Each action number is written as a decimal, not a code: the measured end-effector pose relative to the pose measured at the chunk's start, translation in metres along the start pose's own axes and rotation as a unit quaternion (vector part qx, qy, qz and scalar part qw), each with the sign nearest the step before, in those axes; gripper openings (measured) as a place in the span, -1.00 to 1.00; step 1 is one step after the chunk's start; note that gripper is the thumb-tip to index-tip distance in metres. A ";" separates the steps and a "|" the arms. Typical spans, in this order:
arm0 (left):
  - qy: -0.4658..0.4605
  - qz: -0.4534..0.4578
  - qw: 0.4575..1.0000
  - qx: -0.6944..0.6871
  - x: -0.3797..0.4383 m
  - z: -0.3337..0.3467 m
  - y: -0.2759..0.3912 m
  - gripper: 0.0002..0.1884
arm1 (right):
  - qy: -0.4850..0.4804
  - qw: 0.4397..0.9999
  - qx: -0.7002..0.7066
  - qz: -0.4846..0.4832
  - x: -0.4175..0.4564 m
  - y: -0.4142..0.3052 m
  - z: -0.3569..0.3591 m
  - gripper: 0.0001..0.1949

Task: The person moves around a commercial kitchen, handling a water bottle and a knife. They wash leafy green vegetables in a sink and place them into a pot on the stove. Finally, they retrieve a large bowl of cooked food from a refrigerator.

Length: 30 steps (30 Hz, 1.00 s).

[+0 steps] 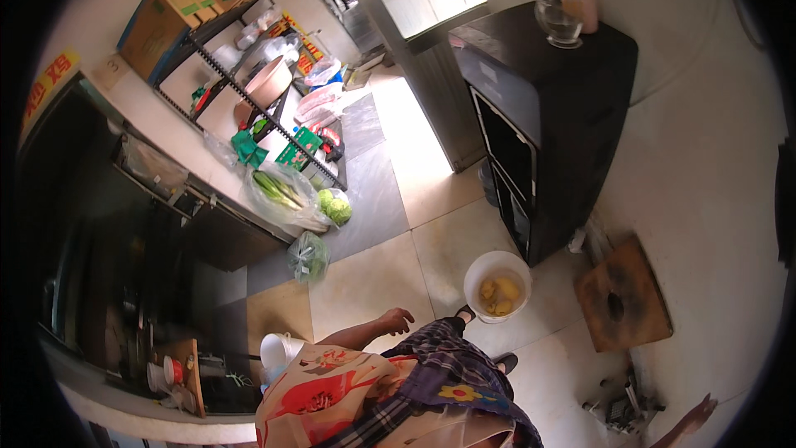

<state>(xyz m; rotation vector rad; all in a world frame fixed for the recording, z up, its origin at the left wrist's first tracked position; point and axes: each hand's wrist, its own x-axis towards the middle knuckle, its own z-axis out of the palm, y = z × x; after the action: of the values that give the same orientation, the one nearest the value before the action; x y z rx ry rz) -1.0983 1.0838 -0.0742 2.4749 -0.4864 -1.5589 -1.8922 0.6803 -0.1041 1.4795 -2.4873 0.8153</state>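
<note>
My left hand [396, 322] hangs beside the plaid apron [429, 354], its fingers loosely curled and apart, holding nothing. At the lower right, my right hand [701, 412] reaches out low near the wall with nothing visible in it. On the floor in front of my feet stands a white plastic bucket [471, 280], with several peeled yellow pieces, probably potatoes, in its bottom. Neither hand touches the bucket. A brown wooden stool [634, 298] with a hole in its top is to the bucket's right, by the wall.
A black cabinet [578, 112] bears a glass pitcher [559, 18]. At left, a metal shelf rack [249, 99] carries cardboard boxes [155, 31] and a pink basin [270, 81]. Bagged green onions [280, 193], a cabbage [339, 211] and a bag of greens [309, 257] lie on the floor.
</note>
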 end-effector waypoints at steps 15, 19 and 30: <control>0.027 0.140 0.985 -0.099 0.096 -0.070 0.028 -0.65 | -0.043 0.979 0.155 -0.123 -0.223 -0.162 -0.014 -0.48; 0.005 0.072 0.994 -0.084 0.105 -0.087 -0.029 -0.63 | -0.257 0.954 0.143 -0.060 -0.299 -0.194 -0.008 -0.49; 0.059 -0.031 0.968 -0.243 0.040 -0.072 -0.144 -0.57 | -0.590 0.803 0.047 0.066 -0.373 -0.200 0.027 -0.49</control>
<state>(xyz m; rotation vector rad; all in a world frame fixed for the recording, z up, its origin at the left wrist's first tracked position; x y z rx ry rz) -0.9916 1.2011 -0.1221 2.1949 0.0004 -1.3409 -1.5290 0.8808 -0.1916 2.3567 -3.3876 -0.1370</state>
